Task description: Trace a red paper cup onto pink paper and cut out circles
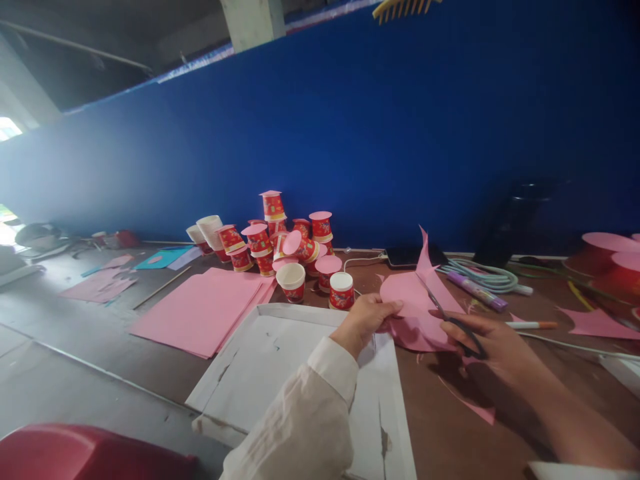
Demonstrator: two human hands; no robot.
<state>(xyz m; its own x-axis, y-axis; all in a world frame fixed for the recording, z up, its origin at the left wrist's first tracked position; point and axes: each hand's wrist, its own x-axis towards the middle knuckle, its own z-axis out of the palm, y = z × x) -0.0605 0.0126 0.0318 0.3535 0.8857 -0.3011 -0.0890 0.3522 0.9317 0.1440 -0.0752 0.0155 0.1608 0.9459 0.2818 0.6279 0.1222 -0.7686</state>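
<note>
Pinched between the thumb and fingers of my left hand point(367, 321) is a sheet of pink paper point(407, 297), partly cut to a rounded outline. My right hand point(487, 340) is closed round the dark handles of a pair of scissors point(436, 303), whose blades lie across the paper. A narrow pink strip stands up from the sheet beyond the blades. Just behind my left hand stands a red paper cup point(342, 295) with a white top. Below my right hand lies a thin pink offcut point(475, 405).
White cardboard tray point(280, 347) lies under my left arm. Pink sheets point(200, 310) are stacked left of it. Red cups point(257, 240) with pink discs are piled by the blue partition point(350, 133). A coiled cable point(493, 277), purple tube point(475, 290) and pen point(533, 325) lie right.
</note>
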